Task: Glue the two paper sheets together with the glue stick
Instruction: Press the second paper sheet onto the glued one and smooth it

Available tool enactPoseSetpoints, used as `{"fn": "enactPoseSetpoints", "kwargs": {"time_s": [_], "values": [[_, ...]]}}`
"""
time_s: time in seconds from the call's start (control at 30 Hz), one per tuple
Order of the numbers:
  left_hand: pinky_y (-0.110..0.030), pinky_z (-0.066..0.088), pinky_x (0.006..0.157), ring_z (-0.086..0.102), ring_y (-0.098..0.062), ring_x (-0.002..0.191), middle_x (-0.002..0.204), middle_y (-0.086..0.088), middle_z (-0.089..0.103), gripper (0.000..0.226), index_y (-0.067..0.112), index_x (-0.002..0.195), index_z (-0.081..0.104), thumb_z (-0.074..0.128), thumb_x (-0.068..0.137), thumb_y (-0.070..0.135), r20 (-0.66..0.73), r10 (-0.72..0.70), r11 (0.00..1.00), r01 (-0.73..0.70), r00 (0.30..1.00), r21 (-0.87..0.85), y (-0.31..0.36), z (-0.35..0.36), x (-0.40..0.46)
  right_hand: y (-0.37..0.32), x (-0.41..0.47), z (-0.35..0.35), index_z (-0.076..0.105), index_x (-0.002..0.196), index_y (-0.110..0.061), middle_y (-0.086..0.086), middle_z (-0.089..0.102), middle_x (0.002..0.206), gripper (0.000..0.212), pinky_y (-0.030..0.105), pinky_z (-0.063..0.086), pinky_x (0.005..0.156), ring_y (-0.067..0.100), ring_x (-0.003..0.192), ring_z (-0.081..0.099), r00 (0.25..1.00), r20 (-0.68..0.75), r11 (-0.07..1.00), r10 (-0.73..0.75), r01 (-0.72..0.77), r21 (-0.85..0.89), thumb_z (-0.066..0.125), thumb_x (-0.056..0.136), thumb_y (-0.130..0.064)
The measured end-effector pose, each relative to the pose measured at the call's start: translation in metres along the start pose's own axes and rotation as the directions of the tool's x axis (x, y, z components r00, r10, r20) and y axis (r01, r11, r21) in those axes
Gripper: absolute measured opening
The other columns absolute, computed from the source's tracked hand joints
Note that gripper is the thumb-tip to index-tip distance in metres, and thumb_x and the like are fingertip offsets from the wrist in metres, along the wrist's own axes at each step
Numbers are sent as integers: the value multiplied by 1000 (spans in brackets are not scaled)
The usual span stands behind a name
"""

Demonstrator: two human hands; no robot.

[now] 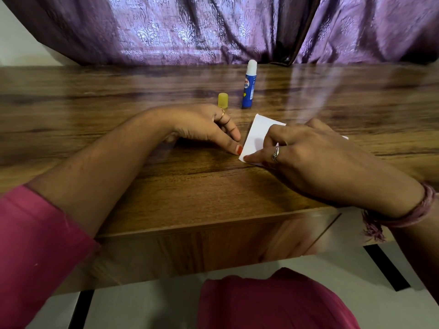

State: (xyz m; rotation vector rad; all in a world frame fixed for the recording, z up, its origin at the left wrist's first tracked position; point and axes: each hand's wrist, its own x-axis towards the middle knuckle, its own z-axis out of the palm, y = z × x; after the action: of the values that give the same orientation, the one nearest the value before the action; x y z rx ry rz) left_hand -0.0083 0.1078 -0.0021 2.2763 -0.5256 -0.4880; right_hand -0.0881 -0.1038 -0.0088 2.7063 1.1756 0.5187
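A small white paper (257,131) lies flat on the wooden table (190,191), right of centre. My right hand (316,160) rests on it, fingers spread and pressing down, and hides most of the sheet. Whether there are two sheets stacked I cannot tell. My left hand (209,129) lies on the table just left of the paper, a fingertip touching its near left corner, holding nothing. Behind the hands, the blue glue stick (248,87) stands upright and uncapped, its white tip showing. Its yellow cap (223,100) stands to the left of it, behind my left hand.
A purple patterned curtain (213,27) hangs along the table's far edge. The table's front edge runs close under my forearms, with white floor (147,305) below it.
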Motion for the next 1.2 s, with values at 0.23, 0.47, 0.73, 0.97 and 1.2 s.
{"fn": "enactPoseSetpoints", "kwargs": {"time_s": [0.23, 0.47, 0.73, 0.97, 1.2], "values": [[-15, 44, 73, 61, 3, 76, 80, 11, 71, 14, 24, 89, 73, 75, 76, 19, 21, -4, 998, 5, 1000, -65, -6, -5, 2, 0, 0, 0, 65, 118, -34, -3, 56, 91, 47, 34, 28, 66, 23, 79, 58, 1000, 2, 999, 10, -10, 30, 25, 93, -43], [-25, 44, 80, 60, 1, 74, 82, 11, 70, 32, 29, 92, 73, 81, 62, 33, 28, -12, 1000, 12, 1000, -2, -3, -5, -1, 0, 1, 0, 63, 119, -33, -1, 57, 93, 47, 34, 29, 66, 24, 81, 58, 1000, 26, 1000, 6, -7, 23, 25, 94, -43], [-24, 45, 83, 58, -3, 83, 97, 1, 68, 42, 26, 95, 71, 81, 55, 33, 33, 3, 1000, -2, 999, -29, -1, -2, -4, 1, 2, 0, 62, 122, -32, 1, 56, 92, 39, 34, 28, 65, 24, 81, 56, 999, 38, 1000, 12, -12, 3, 35, 94, -39], [-13, 48, 71, 61, 1, 77, 93, 2, 69, 35, 24, 93, 70, 82, 60, 22, 32, -19, 998, 21, 999, -61, -1, -1, -1, 0, 4, -3, 59, 123, -36, -2, 54, 93, 46, 34, 28, 67, 20, 83, 54, 999, 51, 1000, 5, -5, 5, 24, 95, -45], [-22, 48, 81, 63, -2, 79, 89, 4, 72, 28, 25, 89, 73, 82, 63, 18, 11, -43, 997, 43, 999, -58, 1, 0, -1, 1, 4, -1, 64, 117, -34, -3, 56, 90, 46, 34, 30, 65, 19, 78, 56, 1000, 26, 1000, 1, -1, 24, 25, 95, -44]]}}
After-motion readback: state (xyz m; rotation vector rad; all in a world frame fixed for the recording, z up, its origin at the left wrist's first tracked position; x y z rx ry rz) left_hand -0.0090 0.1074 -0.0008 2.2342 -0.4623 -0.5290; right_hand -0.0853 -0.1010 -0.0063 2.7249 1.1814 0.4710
